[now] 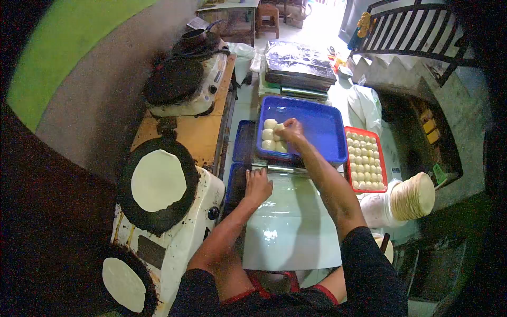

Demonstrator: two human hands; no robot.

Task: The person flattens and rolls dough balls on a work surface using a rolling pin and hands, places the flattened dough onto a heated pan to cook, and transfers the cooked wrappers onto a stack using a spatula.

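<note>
My right hand reaches into the blue tray, its fingers closed on a dough ball at the tray's left side. Several more round, pale dough balls sit packed beside it. My left hand lies at the left edge of the shiny pale work surface, just below the tray, with its fingers stretched forward and nothing visible in them. Part of the dough ball in my right hand is hidden by the fingers.
On the left, flat dough rounds lie on two dark griddles. A red tray of small dough balls stands right, near stacked flatbreads. Blue containers sit below the table's left edge. Behind is a dark-topped stack.
</note>
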